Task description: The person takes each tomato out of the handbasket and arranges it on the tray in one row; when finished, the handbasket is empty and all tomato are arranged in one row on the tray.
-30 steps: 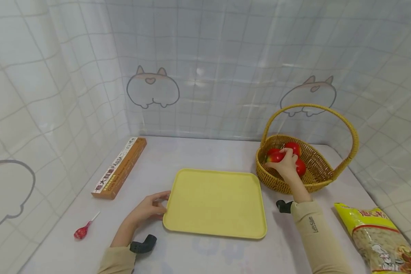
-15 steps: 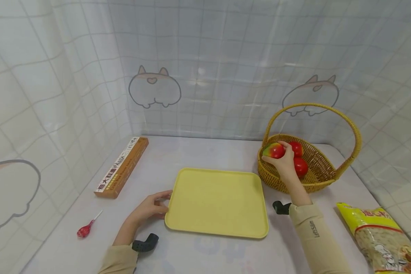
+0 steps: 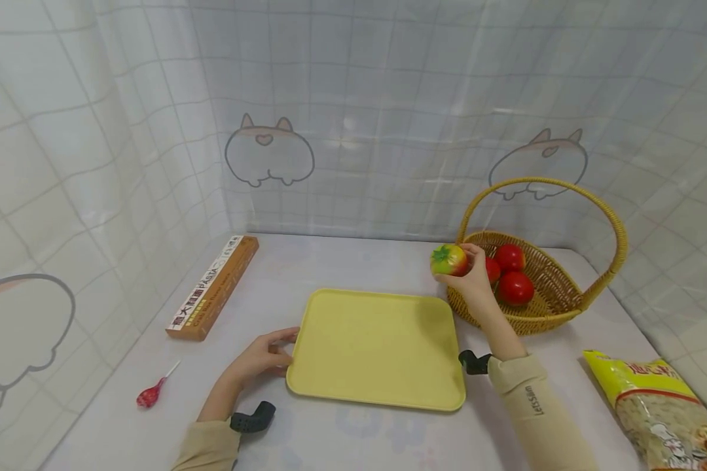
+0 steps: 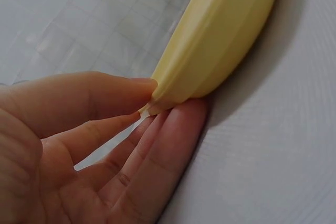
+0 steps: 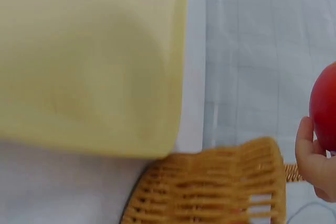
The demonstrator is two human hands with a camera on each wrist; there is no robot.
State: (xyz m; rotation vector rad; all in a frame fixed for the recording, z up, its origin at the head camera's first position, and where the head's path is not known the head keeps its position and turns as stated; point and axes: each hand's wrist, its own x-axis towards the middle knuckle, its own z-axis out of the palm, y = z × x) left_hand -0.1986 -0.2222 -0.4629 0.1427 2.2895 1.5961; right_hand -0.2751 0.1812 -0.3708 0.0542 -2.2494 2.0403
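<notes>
My right hand (image 3: 474, 280) grips a tomato (image 3: 450, 260), red with a yellow-green top and green leafy calyx, just beyond the left rim of a wicker basket (image 3: 550, 320). In the right wrist view, only part of the red tomato (image 5: 324, 111) and some fingertips (image 5: 305, 145) show at the right edge. Several red fruits (image 3: 515, 288) lie in the basket. My left hand (image 3: 260, 360) holds the left edge of a yellow tray (image 3: 377, 350) lying on the table. The left wrist view shows the thumb (image 4: 115, 95) on the tray's rim (image 4: 210, 51) and fingers beneath it.
A pasta box (image 3: 215, 288) lies at the back left, with a red lollipop (image 3: 150, 394) in front of it. At the right front is a yellow-topped food bag (image 3: 654, 405). The basket's tall handle (image 3: 542, 182) arches over it. Tiled-pattern curtains enclose the table.
My right hand has lifted the tomato from among the fruits and carried it left, out past the basket's rim. The left hand has stayed at the tray's edge.
</notes>
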